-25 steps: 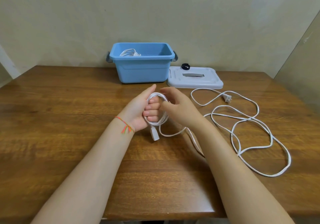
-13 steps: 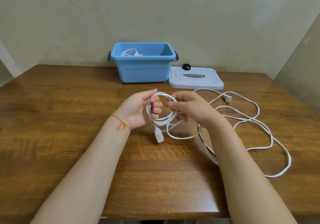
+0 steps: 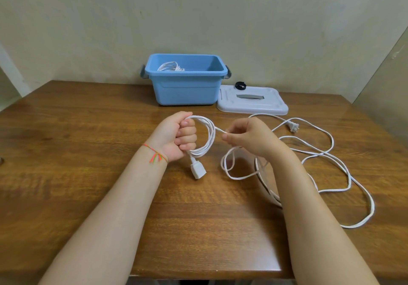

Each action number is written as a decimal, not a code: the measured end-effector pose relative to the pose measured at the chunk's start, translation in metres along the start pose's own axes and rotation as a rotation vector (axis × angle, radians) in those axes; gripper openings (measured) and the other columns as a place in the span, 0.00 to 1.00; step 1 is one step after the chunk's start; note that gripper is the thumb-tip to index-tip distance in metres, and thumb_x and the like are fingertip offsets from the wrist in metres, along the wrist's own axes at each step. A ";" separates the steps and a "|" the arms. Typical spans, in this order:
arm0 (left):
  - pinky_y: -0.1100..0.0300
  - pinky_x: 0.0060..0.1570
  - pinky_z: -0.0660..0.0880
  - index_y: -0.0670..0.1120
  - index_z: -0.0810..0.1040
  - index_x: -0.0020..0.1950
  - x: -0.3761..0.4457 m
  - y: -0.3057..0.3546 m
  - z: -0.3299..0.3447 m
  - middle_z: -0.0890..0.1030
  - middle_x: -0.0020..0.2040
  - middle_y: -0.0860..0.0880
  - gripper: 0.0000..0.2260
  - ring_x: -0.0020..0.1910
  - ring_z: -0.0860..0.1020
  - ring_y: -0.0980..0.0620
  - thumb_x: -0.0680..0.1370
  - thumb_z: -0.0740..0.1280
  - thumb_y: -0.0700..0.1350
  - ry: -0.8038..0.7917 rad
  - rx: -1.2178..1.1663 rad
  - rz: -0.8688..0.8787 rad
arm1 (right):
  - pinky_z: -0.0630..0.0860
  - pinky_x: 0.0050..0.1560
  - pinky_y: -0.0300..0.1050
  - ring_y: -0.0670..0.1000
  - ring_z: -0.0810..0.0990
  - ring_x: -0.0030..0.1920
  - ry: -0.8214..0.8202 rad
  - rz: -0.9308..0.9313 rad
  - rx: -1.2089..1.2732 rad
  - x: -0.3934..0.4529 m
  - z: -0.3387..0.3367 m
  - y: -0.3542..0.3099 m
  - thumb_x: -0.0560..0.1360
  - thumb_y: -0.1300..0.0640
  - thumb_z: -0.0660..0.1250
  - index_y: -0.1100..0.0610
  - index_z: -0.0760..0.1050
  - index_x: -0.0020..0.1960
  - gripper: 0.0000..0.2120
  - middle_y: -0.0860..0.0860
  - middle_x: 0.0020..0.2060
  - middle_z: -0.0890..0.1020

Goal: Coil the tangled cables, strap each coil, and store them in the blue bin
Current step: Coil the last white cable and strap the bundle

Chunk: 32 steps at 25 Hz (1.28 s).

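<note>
Wooden table carries the work: left hand now grips a fuller coil, since another loop was added. Right hand, just beside, pinches the cable feeding it; much remains loose beyond.

Lighting: soft, even, fairly bright indoor light. Glare: pale sheen on the table along its far edge and right corner. Shadows: faint, beneath the bin and forearms. Focus: sharp centre. Distortion: wide-angle bowing at the edges; forearms stretched toward the bottom corners.
</note>
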State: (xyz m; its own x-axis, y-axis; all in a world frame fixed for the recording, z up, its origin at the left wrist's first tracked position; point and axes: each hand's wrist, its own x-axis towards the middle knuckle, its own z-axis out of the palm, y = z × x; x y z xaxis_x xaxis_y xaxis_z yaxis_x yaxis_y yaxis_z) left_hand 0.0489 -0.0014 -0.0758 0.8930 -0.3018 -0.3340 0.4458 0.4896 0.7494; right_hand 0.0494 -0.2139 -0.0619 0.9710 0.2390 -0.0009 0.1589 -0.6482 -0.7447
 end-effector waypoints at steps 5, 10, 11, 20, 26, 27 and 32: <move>0.64 0.20 0.50 0.50 0.62 0.28 0.010 0.000 -0.008 0.56 0.21 0.54 0.22 0.17 0.54 0.56 0.83 0.54 0.47 0.165 -0.180 0.056 | 0.72 0.37 0.39 0.45 0.79 0.42 -0.089 0.112 -0.253 0.003 -0.001 0.010 0.75 0.48 0.72 0.47 0.79 0.44 0.04 0.46 0.40 0.81; 0.64 0.18 0.52 0.50 0.61 0.27 0.017 0.008 -0.029 0.56 0.22 0.54 0.21 0.17 0.54 0.55 0.81 0.52 0.43 0.347 -0.359 0.239 | 0.67 0.38 0.38 0.43 0.73 0.38 0.053 0.097 0.095 -0.002 -0.011 0.009 0.80 0.51 0.66 0.51 0.84 0.45 0.09 0.42 0.36 0.78; 0.64 0.18 0.52 0.50 0.61 0.26 0.018 0.011 -0.034 0.56 0.21 0.54 0.21 0.17 0.54 0.55 0.81 0.52 0.43 0.380 -0.380 0.260 | 0.68 0.39 0.40 0.46 0.73 0.38 0.206 0.143 0.166 0.001 -0.011 0.015 0.80 0.54 0.65 0.54 0.84 0.45 0.10 0.44 0.36 0.79; 0.64 0.18 0.51 0.50 0.63 0.28 0.015 -0.006 -0.010 0.56 0.21 0.54 0.23 0.16 0.55 0.56 0.84 0.54 0.48 0.072 -0.226 0.022 | 0.71 0.68 0.51 0.52 0.73 0.67 0.405 0.047 -0.017 0.010 0.016 0.006 0.77 0.64 0.60 0.55 0.72 0.71 0.23 0.51 0.67 0.74; 0.64 0.19 0.51 0.49 0.64 0.28 0.012 -0.010 -0.002 0.57 0.21 0.54 0.23 0.17 0.55 0.56 0.84 0.54 0.49 0.014 -0.260 -0.028 | 0.77 0.41 0.45 0.47 0.79 0.41 0.179 -0.041 0.109 0.008 0.031 -0.006 0.78 0.55 0.63 0.52 0.82 0.49 0.09 0.48 0.40 0.83; 0.64 0.19 0.51 0.49 0.64 0.28 0.013 -0.008 -0.004 0.56 0.21 0.54 0.23 0.17 0.55 0.56 0.84 0.54 0.48 0.051 -0.283 0.003 | 0.74 0.39 0.45 0.49 0.78 0.39 0.213 -0.013 0.018 0.008 0.026 -0.005 0.79 0.51 0.63 0.54 0.82 0.43 0.12 0.50 0.37 0.82; 0.64 0.17 0.53 0.49 0.63 0.27 0.017 0.001 -0.016 0.57 0.21 0.54 0.23 0.17 0.54 0.55 0.84 0.53 0.46 0.234 -0.407 0.174 | 0.67 0.42 0.49 0.57 0.73 0.36 0.642 0.267 -0.301 0.010 -0.010 0.027 0.82 0.46 0.57 0.57 0.70 0.29 0.26 0.54 0.28 0.74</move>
State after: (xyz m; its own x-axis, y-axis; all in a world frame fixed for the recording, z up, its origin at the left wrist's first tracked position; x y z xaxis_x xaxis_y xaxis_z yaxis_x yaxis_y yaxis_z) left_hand 0.0653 0.0073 -0.0902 0.9255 -0.0190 -0.3782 0.2362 0.8097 0.5373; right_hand 0.0656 -0.2361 -0.0755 0.8820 -0.3618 0.3019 -0.1435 -0.8166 -0.5591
